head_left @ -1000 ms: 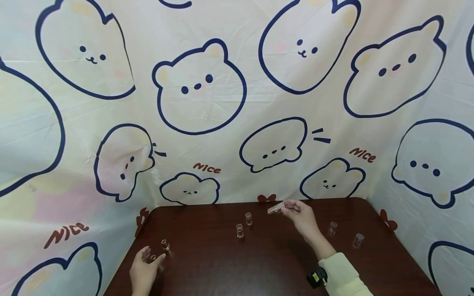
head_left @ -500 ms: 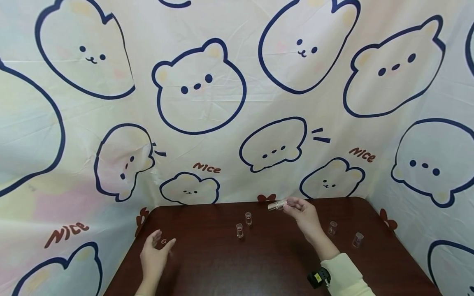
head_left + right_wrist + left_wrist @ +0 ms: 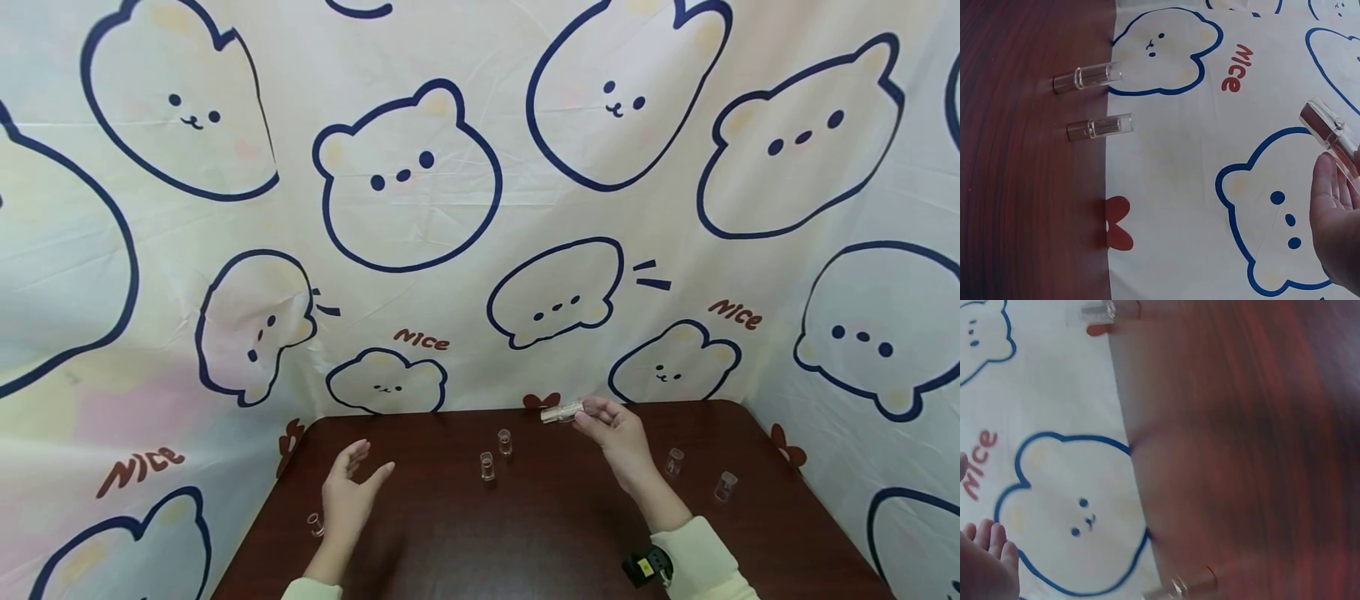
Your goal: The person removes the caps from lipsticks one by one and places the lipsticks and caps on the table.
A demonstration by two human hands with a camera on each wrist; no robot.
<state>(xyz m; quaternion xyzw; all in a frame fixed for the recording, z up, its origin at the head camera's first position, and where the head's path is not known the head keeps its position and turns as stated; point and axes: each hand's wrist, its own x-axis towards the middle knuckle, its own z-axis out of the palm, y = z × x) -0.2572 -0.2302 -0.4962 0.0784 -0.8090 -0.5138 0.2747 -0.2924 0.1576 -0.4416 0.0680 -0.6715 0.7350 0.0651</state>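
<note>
1. Head view: I see the clear tube (image 3: 562, 412) held up off the counter (image 3: 480, 550), with the right hand (image 3: 617, 435) pinching its right end.
2. It lies almost sideways, and its free end points left.
3. The left hand (image 3: 348, 496) is well apart from it, to the left and closer to the person. Its thumb and fingers are spread, with nothing in them.
4. The right arm reaches forward and slants left.

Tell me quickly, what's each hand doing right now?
Left hand: open, thumb and fingers apart, nothing seen in its grasp.
Right hand: closed, holding a small clear tube by one end.
</note>
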